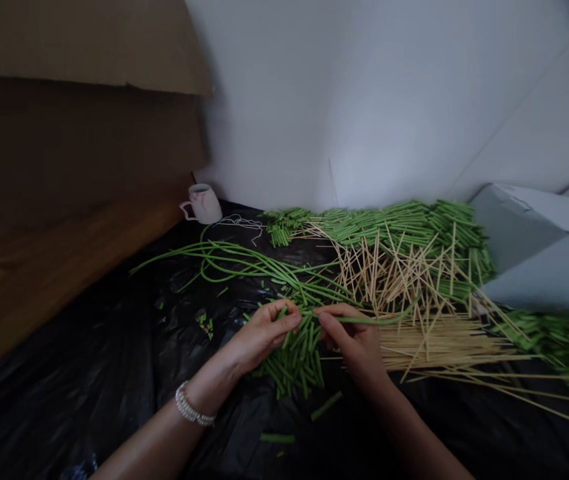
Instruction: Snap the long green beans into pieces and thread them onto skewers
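Note:
My left hand [270, 331] is closed in a pinch on the end of a green stem, above a heap of short cut green pieces [292, 363]. Close beside it on the right, my right hand [352, 337] has its thumb and fingers pressed round the same long green stem [384, 321], whose free part stretches off to the right. Several long uncut stems [244, 259] lie beyond my hands, curving to the left. Thin wooden sticks [444, 343] lie in a pile to the right of my right hand.
A mug [203, 203] and tangled string [239, 221] stand at the back left. Skewered green bundles [389, 223] line the wall, with more greens [564, 347] at right. Cardboard [84, 140] rises at left; a white box [539, 247] is at right. Black plastic [129, 373] covers the surface.

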`<state>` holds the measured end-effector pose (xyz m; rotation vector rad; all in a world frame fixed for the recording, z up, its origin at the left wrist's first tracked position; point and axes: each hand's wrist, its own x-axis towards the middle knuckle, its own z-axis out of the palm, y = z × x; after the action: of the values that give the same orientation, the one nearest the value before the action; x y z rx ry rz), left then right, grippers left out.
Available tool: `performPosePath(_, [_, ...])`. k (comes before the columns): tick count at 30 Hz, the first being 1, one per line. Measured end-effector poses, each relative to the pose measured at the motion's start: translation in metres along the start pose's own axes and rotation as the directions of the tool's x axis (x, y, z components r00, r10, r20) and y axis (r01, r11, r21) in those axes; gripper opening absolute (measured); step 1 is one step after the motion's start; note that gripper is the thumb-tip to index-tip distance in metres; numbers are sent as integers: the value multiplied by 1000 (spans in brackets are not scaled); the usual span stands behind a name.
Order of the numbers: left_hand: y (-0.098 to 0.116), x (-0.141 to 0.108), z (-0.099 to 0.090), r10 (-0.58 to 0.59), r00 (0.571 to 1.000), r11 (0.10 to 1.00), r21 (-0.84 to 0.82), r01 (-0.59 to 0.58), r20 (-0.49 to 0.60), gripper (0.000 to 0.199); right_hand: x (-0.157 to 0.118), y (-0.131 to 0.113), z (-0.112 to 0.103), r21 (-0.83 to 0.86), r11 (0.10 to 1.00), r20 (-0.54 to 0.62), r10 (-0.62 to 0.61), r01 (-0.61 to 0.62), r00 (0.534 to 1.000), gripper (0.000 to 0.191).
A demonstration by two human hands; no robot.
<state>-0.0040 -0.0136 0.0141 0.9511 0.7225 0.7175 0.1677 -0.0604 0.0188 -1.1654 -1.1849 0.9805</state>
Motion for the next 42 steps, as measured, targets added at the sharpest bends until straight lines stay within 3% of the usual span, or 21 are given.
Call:
performPosePath(6, [1,2,1,17,999,993,-112,-22,-43,35,-5,1,7,-268,910,89,-304,317,949,15])
performPosePath(10, [-4,4,-1,9,997,987,-160,-22,-80,36,-7,9,14,-289,852,169,-404,437,899,18])
performPosePath(12, [-5,4,-1,20,996,987,-155,-34,-91,35,-7,9,15,-270,855,180,-407,443,895,18])
performPosePath(14, [-4,3,0,34,996,988,-149,-46,-88,32,-6,6,14,-247,895,175,-336,372,925,15])
performPosePath(17, [2,3,0,39,999,975,-215,-44,-29,27,-4,0,10,-176,975,182,-105,138,978,14])
performPosePath(19, [6,2,-1,40,999,962,-273,-30,29,24,-4,-2,7,-99,995,199,25,-6,980,20])
performPosePath(22, [9,-1,-1,48,996,971,-236,-29,74,26,-3,-1,6,40,993,219,100,-111,971,22])
performPosePath(27, [4,-6,5,-29,996,999,-30,31,82,33,-2,2,9,160,974,223,120,-158,967,21])
performPosePath(30, [1,-5,5,-87,987,994,-50,94,134,33,1,5,7,164,972,206,135,-171,969,20])
performPosePath(37, [3,-4,1,-67,988,997,-19,70,138,28,11,8,-8,171,972,101,148,-163,984,25])
performPosePath(42, [1,-7,2,-135,971,989,83,121,197,34,9,2,-5,153,964,185,188,-218,964,27])
